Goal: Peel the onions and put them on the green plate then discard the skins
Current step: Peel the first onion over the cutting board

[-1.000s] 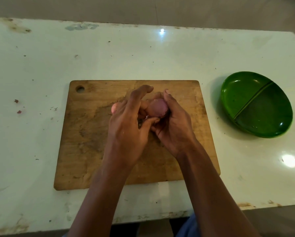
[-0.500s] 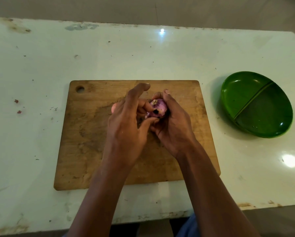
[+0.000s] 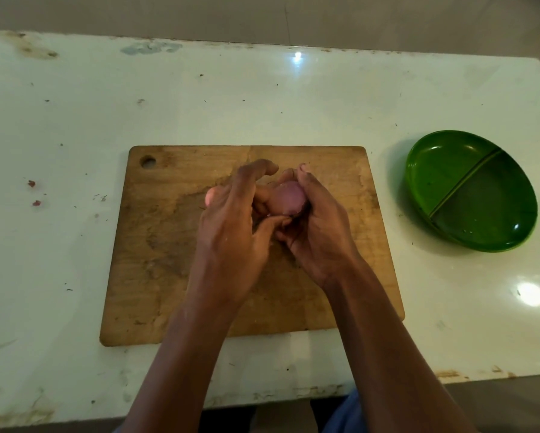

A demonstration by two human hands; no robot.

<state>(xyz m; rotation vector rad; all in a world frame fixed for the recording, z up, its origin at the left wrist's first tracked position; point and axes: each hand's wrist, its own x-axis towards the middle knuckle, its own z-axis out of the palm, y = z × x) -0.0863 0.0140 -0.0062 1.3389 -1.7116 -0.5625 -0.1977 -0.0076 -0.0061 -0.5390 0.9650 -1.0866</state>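
A small purple onion (image 3: 285,198) sits between both hands over the middle of the wooden cutting board (image 3: 156,245). My right hand (image 3: 317,226) cups it from the right with fingers curled round it. My left hand (image 3: 234,220) grips it from the left, thumb pressed at its lower edge. A second pinkish onion (image 3: 210,196) peeks out behind my left hand's knuckles. The green plate (image 3: 471,190), oval with a divider, stands on the table to the right of the board and holds nothing.
The white table (image 3: 262,98) carries the board. Two small purple skin scraps (image 3: 34,193) lie on the table at the left. The table's front edge runs just below the board.
The onion has been turned in my hands: its root end with a dark spot showed half a second ago, and a smooth purple side faces up now. Both hands stayed in place.
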